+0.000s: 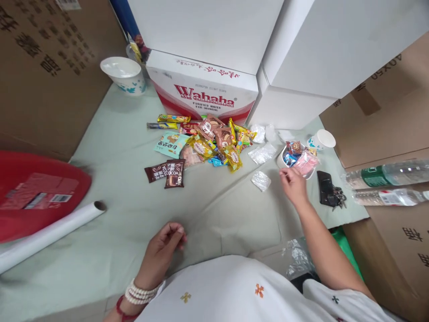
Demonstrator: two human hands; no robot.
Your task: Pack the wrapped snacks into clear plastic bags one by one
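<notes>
My right hand [294,184] is at the near left rim of a white bowl [280,162], its fingers pinched together with nothing visible between them. Inside the bowl lie a pink packet [306,163], a blue-wrapped sweet [290,159] and a brown packet [293,147]. Close to my body, my left hand [170,239] hovers or rests over the cloth with curled fingers and nothing seen in it. Two dark brown cocoa packets [174,173] lie ahead of it. Behind them is a pile of wrapped snacks, including a mint-green packet [171,144] and a yellow packet [232,157].
A Wahaha water carton [204,91] stands behind the snacks. Clear crumpled wrappers [261,180] lie left of the bowl. Paper cups [321,140], a phone [324,185] with keys [339,197], plastic bottles [385,174], a white tube [53,232] and a red container [40,192] surround the area.
</notes>
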